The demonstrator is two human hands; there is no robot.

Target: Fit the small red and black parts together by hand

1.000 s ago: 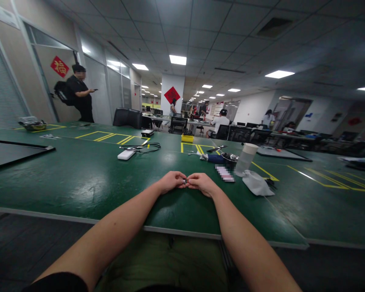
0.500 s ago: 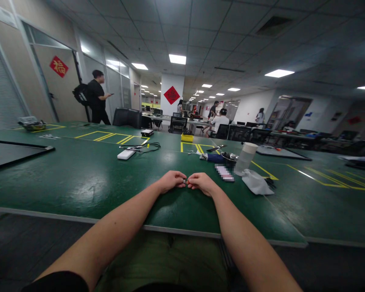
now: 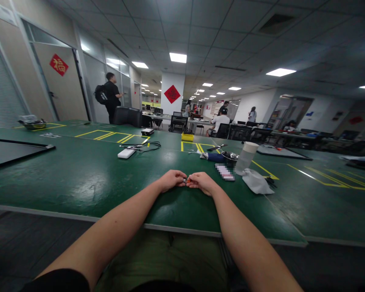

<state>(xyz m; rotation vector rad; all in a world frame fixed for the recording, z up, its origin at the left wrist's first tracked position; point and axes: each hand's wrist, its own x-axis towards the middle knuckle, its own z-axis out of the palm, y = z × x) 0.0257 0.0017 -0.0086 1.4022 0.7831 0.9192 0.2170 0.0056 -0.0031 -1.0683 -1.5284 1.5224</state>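
Just above the green table [image 3: 121, 194], my left hand [image 3: 170, 181] pinches a small silvery piece [image 3: 185, 180], too tiny to name. Facing it, my right hand [image 3: 202, 182] is closed at the fingertips on a small orange bit [image 3: 188, 182] whose kind I cannot make out. The fingertips of both hands nearly meet, and whether the two pieces touch cannot be seen. To the right of my right hand lies a phone-like flat item [image 3: 224, 172], blurred out.
A tall translucent bottle [image 3: 246, 158] and white pouch [image 3: 257, 181] stand to the right, near a metal bowl [image 3: 230, 157]. Further left lie a white power bank-like block [image 3: 126, 153] and black cable [image 3: 146, 146]. A yellow box [image 3: 187, 137] sits at the far edge.
The person with the backpack has walked to the right along the far wall. My hands stay almost in place; more of the orange bit shows at my right fingertips.
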